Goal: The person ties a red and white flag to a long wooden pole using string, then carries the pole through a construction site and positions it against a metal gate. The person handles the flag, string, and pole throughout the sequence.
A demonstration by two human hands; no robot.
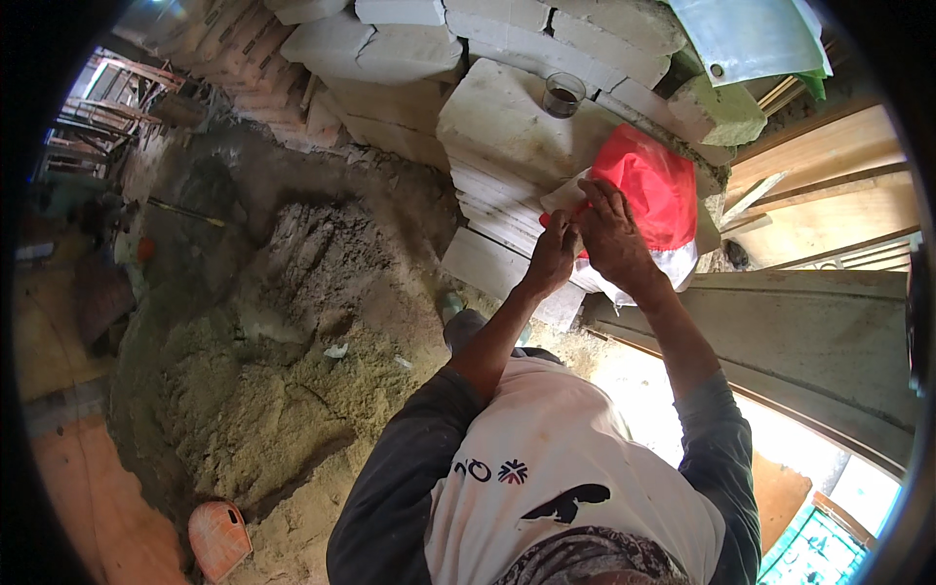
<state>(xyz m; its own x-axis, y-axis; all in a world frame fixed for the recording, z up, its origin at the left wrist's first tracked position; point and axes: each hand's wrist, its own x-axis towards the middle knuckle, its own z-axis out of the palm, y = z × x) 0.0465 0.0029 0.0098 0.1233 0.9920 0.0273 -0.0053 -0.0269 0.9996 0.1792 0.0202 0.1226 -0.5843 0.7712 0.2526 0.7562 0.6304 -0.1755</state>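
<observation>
A red-and-white piece of soft, thin material, a cloth or a bag (648, 185), lies bunched on a stack of pale blocks (497, 122). My left hand (554, 255) is closed, its fingertips pinching at the left edge, where a bit of red shows. Close beside it, my right hand (619, 239) bends its fingers over the same edge, the rest of the material spreading behind and to its right. Whether something small sits between the fingertips is hidden. A glass (563, 95) with dark liquid stands on the blocks beyond both hands.
Heaped sand (263, 390) covers the ground to my left, with an orange, flat, rounded tool (219, 539) lying by it. More pale blocks (400, 49) are stacked at the back. Wooden boards (829, 185) and a long grey panel (799, 341) stand to the right.
</observation>
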